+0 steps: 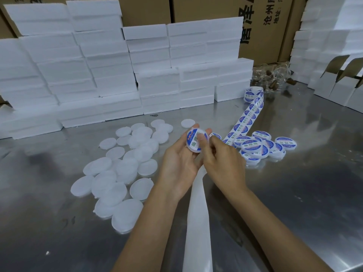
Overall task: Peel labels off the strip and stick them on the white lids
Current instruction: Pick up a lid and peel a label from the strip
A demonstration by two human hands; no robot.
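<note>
The bare backing strip point(194, 213) runs toward the viewer between the forearms. The left hand point(180, 163) cradles a white lid point(197, 141) in curled fingers; the right hand point(224, 161) presses its thumb onto the blue label. Plain lids point(121, 169) and labelled lids point(261, 147) lie on the steel table point(294, 193). Beyond them, a label roll point(252, 94) sits before foam boxes point(110, 61) and cartons point(263, 22) printed with Chinese characters.

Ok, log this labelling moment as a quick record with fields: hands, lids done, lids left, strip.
left hand: holds one labelled lid upright
right hand: thumb presses the label down
lids done: labelled pile, right of hands
lids left: blank lids, left of hands
label strip: runs from roll toward hands
table: shiny metal
</note>
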